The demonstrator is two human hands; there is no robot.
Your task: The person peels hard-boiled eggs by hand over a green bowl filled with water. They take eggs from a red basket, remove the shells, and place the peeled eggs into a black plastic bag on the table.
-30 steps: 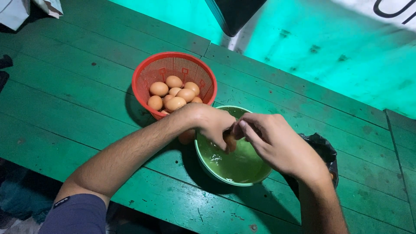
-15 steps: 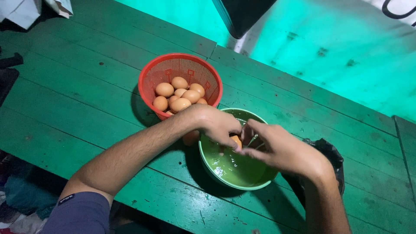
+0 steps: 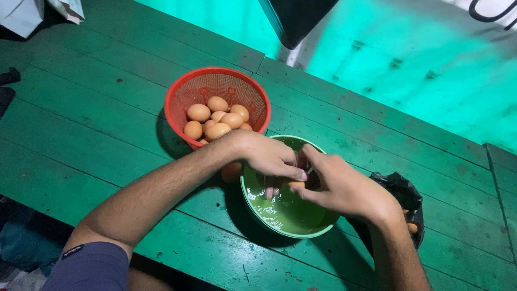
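From the head view we see our left hand (image 3: 266,156) and right hand (image 3: 344,188) meeting over the green bowl (image 3: 269,215), which sits near the middle of the green plank tabletop (image 3: 97,108). Both hands are closed on one brown egg (image 3: 295,184), held between the fingertips just above the bowl's wet inside; the thumbs press at its middle, and we cannot tell whether the shell has parted. We judge the egg light, brittle and slick once broken, so it is best held by its two ends with the thumbs at the crack, gently. Just beyond the bowl, towards the far edge, a red basket (image 3: 188,91) holds more eggs (image 3: 218,118); it touches or nearly touches the bowl's rim. A black bag (image 3: 401,191) lies beside the bowl under our right wrist.
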